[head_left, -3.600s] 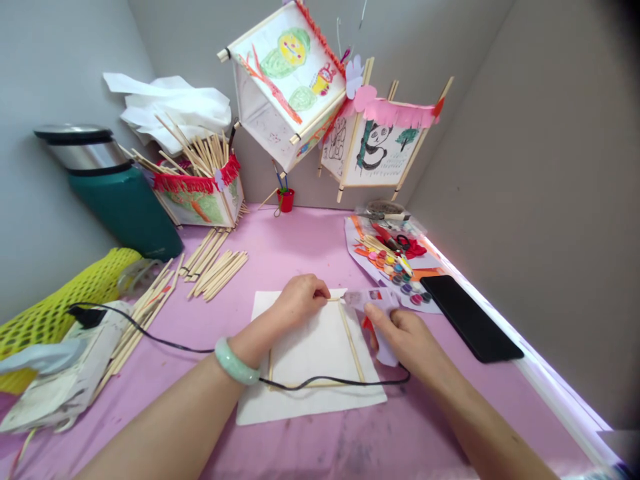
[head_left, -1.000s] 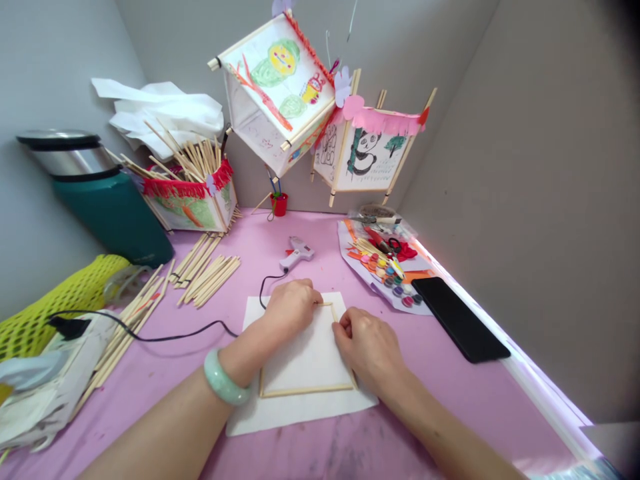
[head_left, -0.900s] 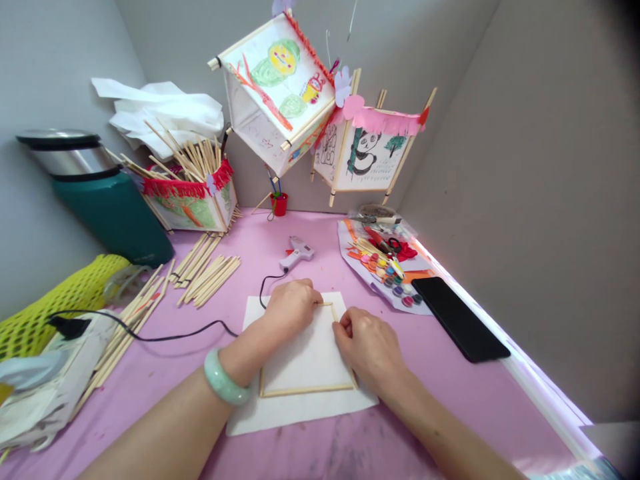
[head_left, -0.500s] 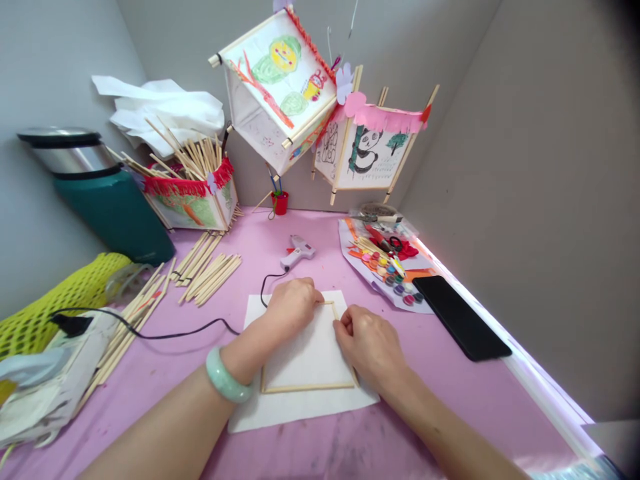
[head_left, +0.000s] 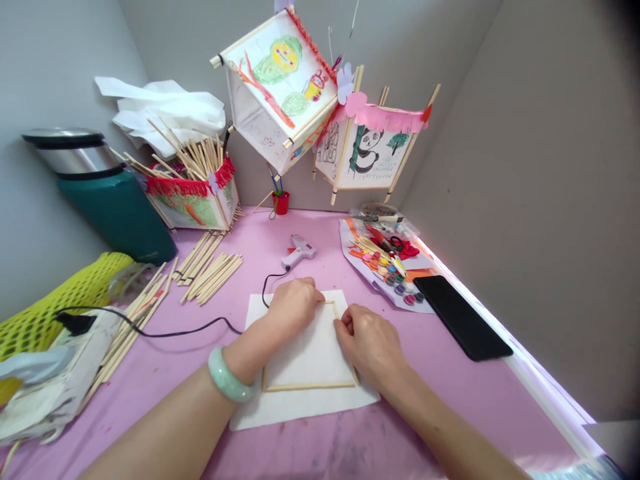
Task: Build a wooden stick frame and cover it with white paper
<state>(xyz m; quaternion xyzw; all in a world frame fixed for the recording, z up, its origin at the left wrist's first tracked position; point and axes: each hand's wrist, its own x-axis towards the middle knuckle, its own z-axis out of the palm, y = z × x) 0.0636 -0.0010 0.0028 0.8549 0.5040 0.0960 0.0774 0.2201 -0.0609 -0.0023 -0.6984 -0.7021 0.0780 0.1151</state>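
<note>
A square frame of thin wooden sticks [head_left: 310, 386] lies flat on a sheet of white paper [head_left: 300, 414] on the pink tabletop. My left hand [head_left: 294, 301], with a pale green bangle [head_left: 227, 375] on its wrist, reaches across the paper and is closed at the frame's far stick, its fingertips mostly hidden. At the right side stick, near the far right corner, my right hand [head_left: 373, 340] pinches with thumb and bent fingers. Both hands cover parts of the frame. Just beyond the paper rests a small glue gun [head_left: 300, 251] with a black cord.
Loose sticks [head_left: 214, 279], a teal bottle [head_left: 115, 210] and a stick-filled lantern box [head_left: 193, 203] are at left. Paint pots [head_left: 387, 270] and a black phone [head_left: 461, 317] lie at right. Decorated lanterns [head_left: 283, 83] hang at the back. The cord [head_left: 190, 333] crosses the left side.
</note>
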